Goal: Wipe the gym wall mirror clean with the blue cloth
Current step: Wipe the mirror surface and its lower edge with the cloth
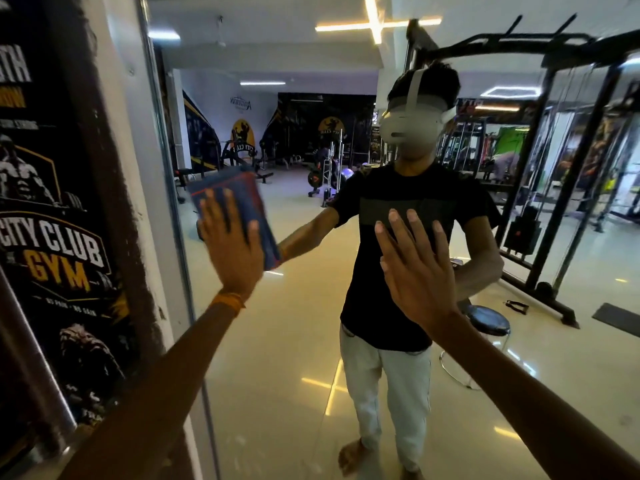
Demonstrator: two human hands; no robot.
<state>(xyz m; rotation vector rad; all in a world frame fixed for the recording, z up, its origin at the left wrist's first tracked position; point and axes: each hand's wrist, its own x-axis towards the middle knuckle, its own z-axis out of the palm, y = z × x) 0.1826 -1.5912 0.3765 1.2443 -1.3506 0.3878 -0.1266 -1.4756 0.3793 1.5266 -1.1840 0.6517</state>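
**flat left hand pressing the blue cloth to the mirror, right hand spread beside it**

two bare forearms are reaching up from the bottom of the view toward the glass. the left hand [230,247] is lying flat with its fingers straight and spread, pressing on the lower part of the blue cloth [242,194]. an orange band [229,301] is sitting on that wrist. the cloth, blue with thin red lines, is sticking out above and to the right of the fingers. it is lying against the wall mirror [294,323] near the mirror's left edge, about chest high.

the right hand [417,271] is well apart from the cloth, to its right. its fingers are also straight and fanned, and it is holding nothing. its palm is facing the glass, though it cannot be told whether it is touching.

just left of the mirror's edge, a dark poster [59,244] reading "city club gym" is covering the wall.

in the glass, the person's reflection [381,299] is standing in a black t-shirt and light trousers, wearing a white headset. behind it, a round stool [488,322], a black cable machine [554,188] and crossed ceiling lights [375,24] are showing.
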